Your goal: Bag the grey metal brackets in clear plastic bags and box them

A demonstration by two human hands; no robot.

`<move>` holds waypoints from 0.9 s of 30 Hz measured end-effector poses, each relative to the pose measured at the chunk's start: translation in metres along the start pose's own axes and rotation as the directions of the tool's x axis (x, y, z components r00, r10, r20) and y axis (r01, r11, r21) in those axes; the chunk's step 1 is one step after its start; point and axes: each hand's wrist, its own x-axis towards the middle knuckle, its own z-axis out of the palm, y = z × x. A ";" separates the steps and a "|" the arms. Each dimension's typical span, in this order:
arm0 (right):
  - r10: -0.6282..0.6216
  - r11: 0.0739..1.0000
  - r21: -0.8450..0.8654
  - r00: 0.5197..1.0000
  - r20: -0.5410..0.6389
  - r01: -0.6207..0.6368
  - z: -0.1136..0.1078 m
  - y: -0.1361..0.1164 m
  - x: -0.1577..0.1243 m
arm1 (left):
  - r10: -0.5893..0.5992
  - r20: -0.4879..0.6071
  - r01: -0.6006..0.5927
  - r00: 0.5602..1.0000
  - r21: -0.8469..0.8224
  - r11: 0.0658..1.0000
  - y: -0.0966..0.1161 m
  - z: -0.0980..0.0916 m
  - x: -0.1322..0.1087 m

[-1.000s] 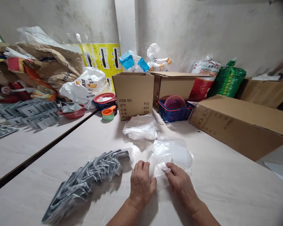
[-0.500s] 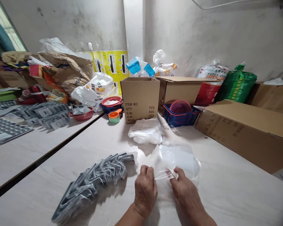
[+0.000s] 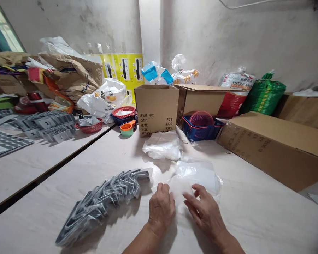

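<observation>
Right hand (image 3: 205, 211): grip spread at the nearer of two plastic-bag piles (image 3: 197, 172). Left hand (image 3: 162, 206): fingers bunched, pinch cannot be told. Worktop (image 3: 257, 218) extends right to one carton (image 3: 267, 150); its edge runs left.

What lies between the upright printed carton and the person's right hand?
In the head view, a crumpled heap of clear plastic lies nearest the carton; a flatter pile of plastic lies nearer the right hand.

Packing workshop, cartons (image 3: 157, 109) (some printed), bagged parts (image 3: 99, 206)
</observation>
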 end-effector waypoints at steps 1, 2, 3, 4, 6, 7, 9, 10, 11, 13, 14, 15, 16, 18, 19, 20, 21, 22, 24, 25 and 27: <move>-0.017 1.000 0.008 1.000 -0.018 0.018 -0.001 -0.001 0.000 | -0.006 0.002 0.006 1.000 -0.007 1.000 0.000 -0.001 0.001; -0.030 0.999 0.018 0.999 -0.034 0.030 -0.001 -0.001 0.001 | -0.010 0.001 0.010 1.000 -0.013 1.000 0.000 -0.002 0.001; -0.036 0.999 0.029 0.998 -0.046 0.037 -0.001 -0.002 0.001 | -0.014 0.000 0.014 1.000 -0.017 1.000 0.000 -0.003 0.002; -0.038 0.998 0.039 0.998 -0.056 0.040 -0.002 -0.002 0.001 | -0.016 0.002 0.016 1.000 -0.017 1.000 0.000 -0.003 0.002; -0.037 0.998 0.045 0.996 -0.080 0.041 -0.002 -0.001 0.001 | -0.019 0.009 0.019 1.000 -0.011 1.000 0.000 -0.003 0.003; -0.035 0.998 0.039 0.995 -0.095 0.039 -0.002 -0.001 0.001 | -0.018 0.011 0.019 1.000 -0.007 1.000 0.000 -0.003 0.003; -0.039 0.999 0.012 0.991 -0.132 0.041 -0.002 0.001 0.001 | -0.017 0.010 0.017 1.000 -0.003 1.000 -0.001 -0.002 0.003; -0.042 0.999 -0.008 0.988 -0.148 0.042 -0.002 0.001 0.001 | -0.015 0.008 0.015 1.000 -0.003 1.000 -0.001 -0.003 0.003; -0.050 0.998 -0.032 0.985 -0.163 0.045 -0.002 0.002 0.001 | -0.012 0.001 0.012 1.000 -0.004 1.000 -0.001 -0.003 0.003; -0.071 0.995 -0.086 0.980 -0.184 0.056 -0.001 0.004 0.000 | 0.009 -0.026 -0.009 1.000 -0.008 1.000 -0.001 -0.005 0.003; -0.074 0.992 -0.114 0.980 -0.187 0.054 -0.001 0.004 0.000 | 0.026 -0.044 -0.027 0.999 -0.011 1.000 0.000 -0.007 0.003; -0.067 0.989 -0.140 0.980 -0.186 0.041 -0.002 0.005 0.000 | 0.046 -0.065 -0.048 0.997 -0.016 0.999 0.000 -0.008 0.003; -0.055 0.986 -0.163 0.982 -0.181 0.025 -0.002 0.004 0.000 | 0.064 -0.083 -0.066 0.994 -0.023 0.998 0.000 -0.010 0.003; -0.027 0.983 -0.186 0.985 -0.169 -0.005 -0.002 0.003 0.001 | 0.088 -0.105 -0.093 0.991 -0.035 0.995 0.001 -0.011 0.003; -0.019 0.982 -0.186 0.986 -0.165 -0.012 -0.003 0.002 0.001 | 0.093 -0.107 -0.097 0.990 -0.039 0.994 0.001 -0.012 0.003; -0.016 0.984 -0.179 0.987 -0.157 -0.013 -0.003 0.001 0.002 | 0.095 -0.105 -0.099 0.990 -0.038 0.994 0.000 -0.011 0.003; -0.014 0.986 -0.168 0.989 -0.149 -0.011 -0.003 0.001 0.002 | 0.096 -0.095 -0.100 0.991 -0.033 0.994 0.000 -0.011 0.003; -0.009 0.987 -0.157 0.991 -0.136 -0.013 -0.003 0.000 0.003 | 0.098 -0.083 -0.101 0.992 -0.025 0.995 -0.001 -0.010 0.002; 0.011 0.989 -0.144 0.994 -0.106 -0.026 -0.002 0.000 0.004 | 0.104 -0.054 -0.105 0.993 -0.013 0.994 -0.003 -0.008 0.002; 0.021 0.990 -0.137 0.996 -0.092 -0.033 -0.001 0.001 0.004 | 0.110 -0.046 -0.110 0.993 -0.012 0.994 -0.004 -0.008 0.001; 0.037 0.993 -0.111 0.997 -0.070 -0.045 0.000 0.002 0.003 | 0.114 -0.039 -0.115 0.993 -0.022 0.993 -0.004 -0.008 0.000</move>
